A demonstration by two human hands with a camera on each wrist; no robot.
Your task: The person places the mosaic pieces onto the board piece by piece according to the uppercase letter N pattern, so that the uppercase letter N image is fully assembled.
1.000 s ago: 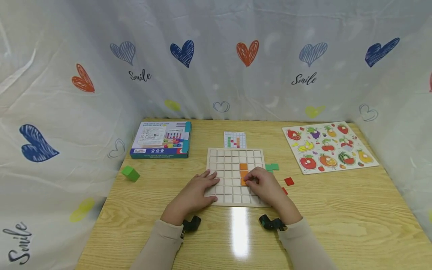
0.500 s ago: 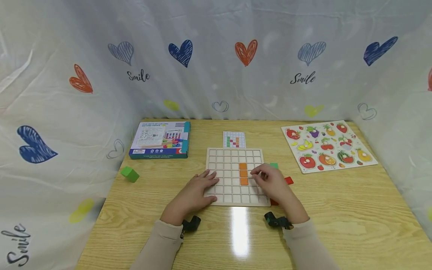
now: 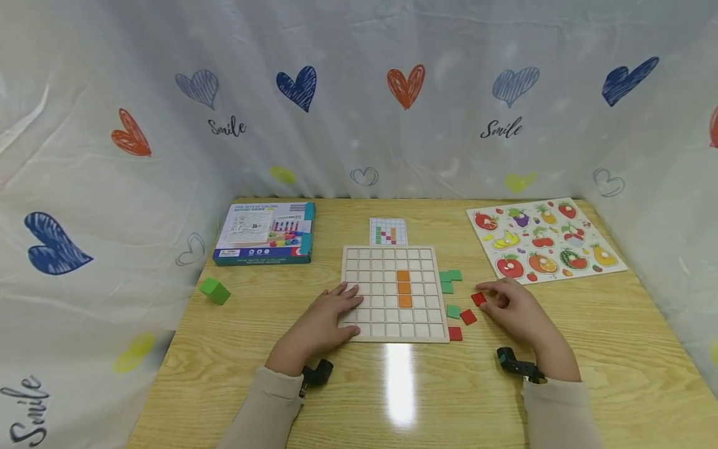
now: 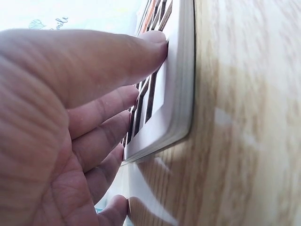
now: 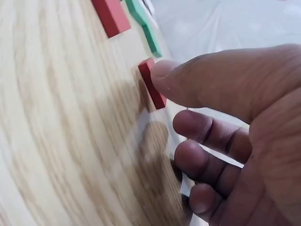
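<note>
Card [image 3: 387, 231] behind the board [image 3: 378, 290], loose tiles [image 3: 468, 317] at the board's right, box [image 3: 265, 232] left, fruit puzzle [image 3: 544, 242] farther right

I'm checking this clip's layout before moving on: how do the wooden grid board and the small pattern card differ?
The wooden grid board is much larger than the pattern card. The board's visible cells hold only a column of three orange tiles, while the card shows green, reddish and orange squares. The left hand rests on the board; no hand touches the card. Both bear a grid.

Free air between right hand [image 3: 517, 310] and grid board [image 3: 391, 313], low tiles [image 3: 468, 317] below.
</note>
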